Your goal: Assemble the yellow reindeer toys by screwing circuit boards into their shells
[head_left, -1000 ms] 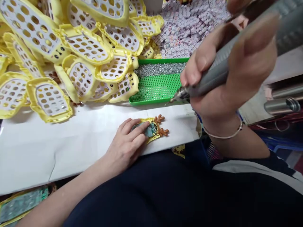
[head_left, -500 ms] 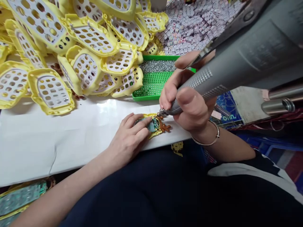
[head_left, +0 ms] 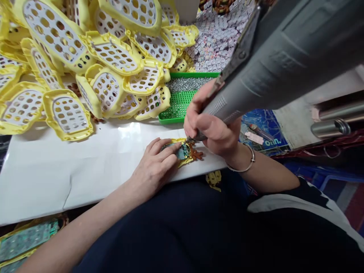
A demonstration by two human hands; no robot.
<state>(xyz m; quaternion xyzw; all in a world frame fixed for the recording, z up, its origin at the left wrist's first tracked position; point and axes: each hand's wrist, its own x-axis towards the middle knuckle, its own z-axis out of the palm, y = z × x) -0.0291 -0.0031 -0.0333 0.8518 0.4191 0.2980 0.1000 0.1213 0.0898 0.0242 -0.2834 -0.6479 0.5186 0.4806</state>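
My left hand (head_left: 156,165) lies flat on a small yellow toy shell (head_left: 186,151) with brown antlers and a green circuit board inside, pressing it to the white sheet (head_left: 85,167). My right hand (head_left: 212,127) is wrapped round a grey electric screwdriver (head_left: 273,72). The screwdriver's tip touches the shell's top edge near the antlers. A silver bracelet circles my right wrist.
A heap of yellow perforated shells (head_left: 93,57) fills the back left. A green tray (head_left: 182,104) holds small silver screws. Behind it lie many small white cube pieces (head_left: 218,41). A metal cylinder (head_left: 330,127) sits at the right. Circuit boards (head_left: 25,239) lie at lower left.
My right hand brought the screwdriver down from above the green tray to the toy shell, and its tip now rests on the shell. My left hand stayed on the shell.
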